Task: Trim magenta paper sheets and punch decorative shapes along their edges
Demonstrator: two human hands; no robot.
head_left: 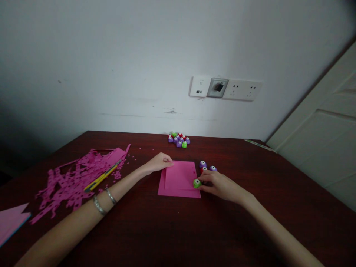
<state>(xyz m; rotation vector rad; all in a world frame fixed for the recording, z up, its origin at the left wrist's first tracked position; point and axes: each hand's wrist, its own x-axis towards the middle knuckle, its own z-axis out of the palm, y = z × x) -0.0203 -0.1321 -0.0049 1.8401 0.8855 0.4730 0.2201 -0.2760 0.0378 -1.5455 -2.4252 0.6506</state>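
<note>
A smaller pink sheet [179, 176] lies over a larger pink sheet [179, 194] in the middle of the table. My left hand [158, 163] pinches the smaller sheet near its upper left corner. Closed around a green craft punch [197, 183], my right hand [219, 183] is at the right edge of the pink sheets. Small marks show on the smaller sheet just above this punch. Whether paper sits inside its slot, I cannot tell. Behind the right hand stand a purple punch [203, 164], a red punch [204, 170] and another purple punch [213, 168], partly hidden.
Several red, green and purple punches [179, 143] cluster at the table's back edge. To the left, a yellow utility knife [101, 178] rests on punched pink paper scraps [86, 168], with tiny bits beside them. Light pink papers [12, 222] lie at the near left. Wall sockets [241, 90] are behind.
</note>
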